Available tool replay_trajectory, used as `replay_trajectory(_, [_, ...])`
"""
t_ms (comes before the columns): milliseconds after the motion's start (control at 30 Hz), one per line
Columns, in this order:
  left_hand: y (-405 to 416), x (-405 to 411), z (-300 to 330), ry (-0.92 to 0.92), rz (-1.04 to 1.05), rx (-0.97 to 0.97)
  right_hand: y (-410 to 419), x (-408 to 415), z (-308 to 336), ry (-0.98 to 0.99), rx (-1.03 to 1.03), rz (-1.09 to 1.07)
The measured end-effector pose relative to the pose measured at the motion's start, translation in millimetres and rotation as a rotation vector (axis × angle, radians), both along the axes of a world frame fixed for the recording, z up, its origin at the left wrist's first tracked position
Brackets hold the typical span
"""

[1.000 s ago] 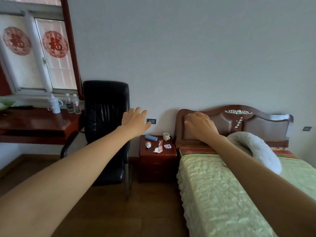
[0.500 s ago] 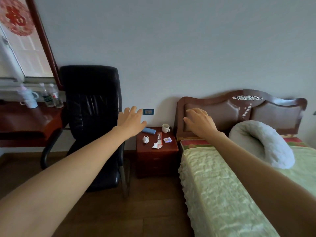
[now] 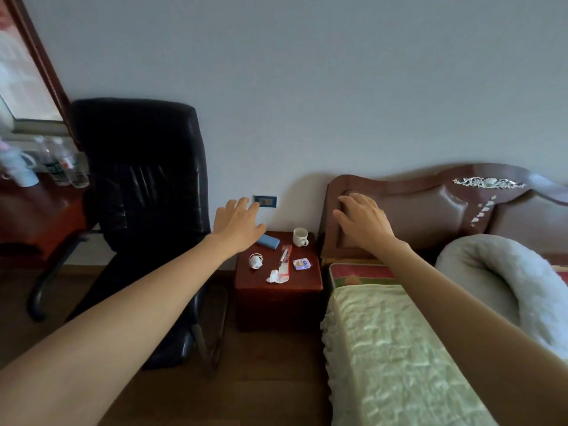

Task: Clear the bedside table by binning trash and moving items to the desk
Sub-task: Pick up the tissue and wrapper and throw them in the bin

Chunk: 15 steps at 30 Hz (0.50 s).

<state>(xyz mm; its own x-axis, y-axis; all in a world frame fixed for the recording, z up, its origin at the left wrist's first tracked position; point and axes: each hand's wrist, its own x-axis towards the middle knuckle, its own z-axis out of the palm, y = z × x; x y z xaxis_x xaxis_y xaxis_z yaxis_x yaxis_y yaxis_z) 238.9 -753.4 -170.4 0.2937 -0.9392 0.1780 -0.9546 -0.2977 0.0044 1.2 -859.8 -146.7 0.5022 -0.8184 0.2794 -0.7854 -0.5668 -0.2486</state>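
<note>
A small red-brown bedside table (image 3: 301, 288) stands between a black chair and the bed. On it lie a blue case (image 3: 268, 241), a white cup (image 3: 300, 237), a crumpled white scrap (image 3: 255, 261), a red-and-white wrapper with tissue (image 3: 282, 269) and a small foil packet (image 3: 301, 263). My left hand (image 3: 238, 223) is stretched out, fingers straight, over the table's back left corner, holding nothing. My right hand (image 3: 362, 221) hovers in front of the headboard, fingers loosely bent, also without anything in it.
A black office chair (image 3: 138, 192) stands left of the table. The red desk (image 3: 40, 210) at far left carries bottles (image 3: 66, 166) and a white jug (image 3: 18, 167). The bed (image 3: 399, 348) with a white pillow (image 3: 504, 281) fills the right. A wall socket (image 3: 265, 201) sits above the table.
The view has swung right and moved closer to the bedside table; the desk and window have slid to the left edge. Both arms stay stretched forward, hands holding nothing.
</note>
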Motion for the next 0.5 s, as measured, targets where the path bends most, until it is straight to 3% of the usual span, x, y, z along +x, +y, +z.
replay_trajectory(500, [-151.8,70.4,-113.2,0.102,0.014,0.127,-167.3,74.9,-103.4,0.080,0.153,0.017])
